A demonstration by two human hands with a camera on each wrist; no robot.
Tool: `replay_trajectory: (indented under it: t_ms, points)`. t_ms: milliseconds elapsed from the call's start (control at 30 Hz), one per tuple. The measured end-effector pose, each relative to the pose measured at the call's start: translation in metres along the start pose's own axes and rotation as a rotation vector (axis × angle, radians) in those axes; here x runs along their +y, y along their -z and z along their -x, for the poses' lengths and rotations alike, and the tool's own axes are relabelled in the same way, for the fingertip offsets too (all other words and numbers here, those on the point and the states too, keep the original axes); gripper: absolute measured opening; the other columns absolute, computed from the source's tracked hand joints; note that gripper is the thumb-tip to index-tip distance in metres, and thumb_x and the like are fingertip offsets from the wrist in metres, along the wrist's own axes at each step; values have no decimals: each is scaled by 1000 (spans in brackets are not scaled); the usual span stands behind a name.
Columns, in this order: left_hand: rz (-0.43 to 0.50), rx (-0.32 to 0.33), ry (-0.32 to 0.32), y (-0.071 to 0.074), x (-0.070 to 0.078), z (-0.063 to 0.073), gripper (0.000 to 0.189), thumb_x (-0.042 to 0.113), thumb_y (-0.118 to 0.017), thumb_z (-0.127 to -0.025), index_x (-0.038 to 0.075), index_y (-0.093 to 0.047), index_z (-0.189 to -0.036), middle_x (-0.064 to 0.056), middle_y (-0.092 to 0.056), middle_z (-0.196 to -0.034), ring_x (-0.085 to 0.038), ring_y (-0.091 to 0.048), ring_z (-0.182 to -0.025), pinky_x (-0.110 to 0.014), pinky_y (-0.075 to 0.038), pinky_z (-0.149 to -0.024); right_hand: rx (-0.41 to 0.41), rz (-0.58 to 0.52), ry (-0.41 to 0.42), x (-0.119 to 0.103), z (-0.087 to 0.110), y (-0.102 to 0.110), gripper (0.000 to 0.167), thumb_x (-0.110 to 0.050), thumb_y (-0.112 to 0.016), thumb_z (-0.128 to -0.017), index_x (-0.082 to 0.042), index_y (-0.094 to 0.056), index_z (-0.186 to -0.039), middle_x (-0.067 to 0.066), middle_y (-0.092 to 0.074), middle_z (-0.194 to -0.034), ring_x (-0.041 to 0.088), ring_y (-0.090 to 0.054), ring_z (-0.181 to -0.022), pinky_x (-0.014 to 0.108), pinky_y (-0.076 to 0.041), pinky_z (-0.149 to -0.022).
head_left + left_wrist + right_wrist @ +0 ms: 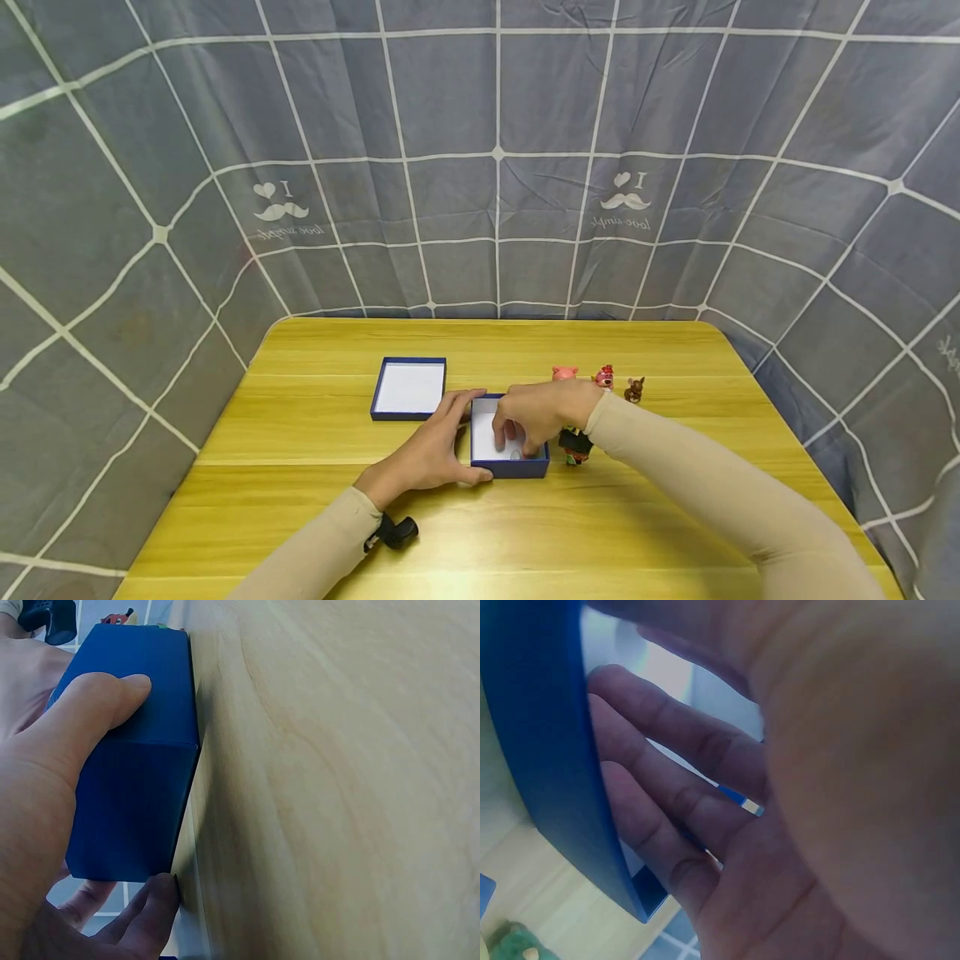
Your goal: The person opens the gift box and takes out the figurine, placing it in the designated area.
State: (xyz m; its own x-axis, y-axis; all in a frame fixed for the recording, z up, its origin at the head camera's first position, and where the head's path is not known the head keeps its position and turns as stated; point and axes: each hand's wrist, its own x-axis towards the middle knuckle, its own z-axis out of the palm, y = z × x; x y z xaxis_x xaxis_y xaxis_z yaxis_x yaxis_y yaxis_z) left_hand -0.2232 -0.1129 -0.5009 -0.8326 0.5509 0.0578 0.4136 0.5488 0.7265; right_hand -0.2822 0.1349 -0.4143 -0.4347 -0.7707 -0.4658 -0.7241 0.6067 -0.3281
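Observation:
A dark blue box (510, 468) with a white inside stands on the table, its top uncovered. My left hand (431, 450) grips its left end, the thumb (112, 701) on the near wall and the other fingers round the far side. Over the box my right hand (536, 412) reaches down inside, fingers (667, 772) pointing at the bottom. By its fingertips shows a small clear, rounded thing (515, 455); whether they pinch it I cannot tell.
Left of the box lies a blue lid (408, 417), its white inside up. Small figures stand to the right: a pink one (564, 372), a red one (603, 377), a brown one (633, 389), and a dark one (575, 446) close to the box. A grey curtain (495, 200) hangs behind the table.

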Motion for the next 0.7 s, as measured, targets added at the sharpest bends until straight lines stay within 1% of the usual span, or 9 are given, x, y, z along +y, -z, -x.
replay_trajectory:
  t_ms: [167, 233, 300, 367, 467, 700]
  points:
    - [-6, 6, -7, -1, 0, 0, 125, 46, -104, -88, 18, -28, -184, -15, -41, -178, -37, -63, -155, -55, -56, -129, -6, -39, 13, 2, -1, 1, 18, -9, -95, -99, -22, -91, -111, -8, -84, -104, 2, -73, -91, 19, -63, -85]
    - [-11, 8, -12, -1, 1, -1, 125, 46, -104, -88, 17, -28, -184, -16, -41, -178, -37, -63, -155, -56, -56, -129, -1, -55, 14, 3, 0, 2, 16, -9, -95, -99, -21, -91, -109, -9, -84, -102, -1, -70, -88, 19, -62, -85]
    - [-12, 11, -16, -1, 1, -1, 125, 45, -104, -88, 16, -29, -184, -18, -42, -177, -37, -64, -154, -56, -56, -129, 4, -67, 15, 4, 1, 2, 14, -10, -94, -100, -20, -90, -109, -9, -84, -103, -2, -70, -89, 19, -62, -85]
    - [-16, 10, -12, -1, 1, -1, 125, 45, -104, -88, 17, -29, -184, -17, -41, -177, -36, -64, -154, -55, -56, -129, 7, -76, 13, 5, 2, 3, 14, -10, -93, -101, -19, -90, -111, -8, -84, -104, -2, -70, -90, 20, -63, -87]
    - [-17, 11, -12, -1, 1, 0, 126, 45, -105, -87, 16, -29, -183, -19, -42, -176, -36, -64, -153, -56, -56, -129, 4, -88, 6, 6, 4, 3, 15, -11, -92, -102, -19, -91, -114, -8, -83, -106, -1, -71, -93, 21, -63, -89]
    - [-4, 9, -18, -1, 3, -1, 126, 45, -105, -88, 15, -29, -183, -20, -42, -176, -38, -64, -153, -56, -57, -128, -26, -112, 10, 4, 5, 3, 23, -7, -87, -105, -25, -93, -118, -5, -84, -111, 7, -76, -101, 22, -65, -90]
